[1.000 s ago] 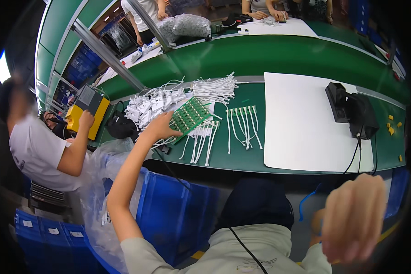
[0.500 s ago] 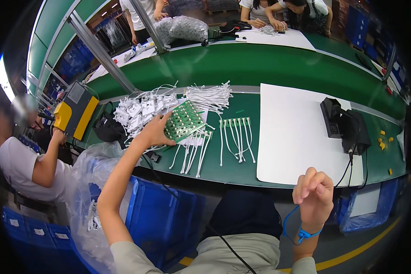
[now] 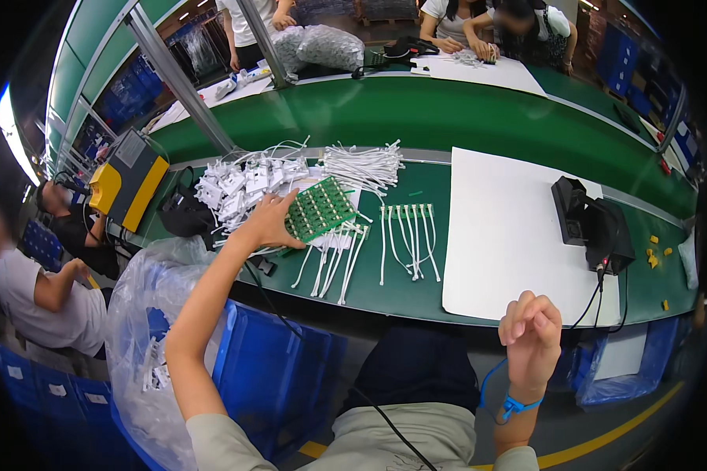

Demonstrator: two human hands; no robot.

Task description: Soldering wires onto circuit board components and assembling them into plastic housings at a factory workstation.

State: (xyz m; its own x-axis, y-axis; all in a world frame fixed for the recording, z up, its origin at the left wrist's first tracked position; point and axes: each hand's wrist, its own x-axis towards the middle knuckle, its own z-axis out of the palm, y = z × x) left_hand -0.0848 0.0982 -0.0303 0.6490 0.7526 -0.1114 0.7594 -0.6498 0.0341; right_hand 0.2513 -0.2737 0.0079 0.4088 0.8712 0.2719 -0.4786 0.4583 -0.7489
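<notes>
My left hand is closed on the edge of a green circuit board panel bearing rows of small pale parts. Under and beside the panel lie white cables with their ends fixed to a green strip, partly covered by it. To its right on the table rests another green strip with several white cables hanging toward me. My right hand is raised near the table's front edge, fingers curled in, with nothing visible in it. A blue wrist strap with a cord circles that wrist.
Behind the panel are a pile of white plastic housings and a bundle of white cables. A white sheet and a black device lie to the right. Blue bins stand below; co-workers sit left and across.
The panel has tilted slightly in my left hand, so its rows show more clearly. My right hand has shifted a little to the left and stays curled. The view has moved slightly.
</notes>
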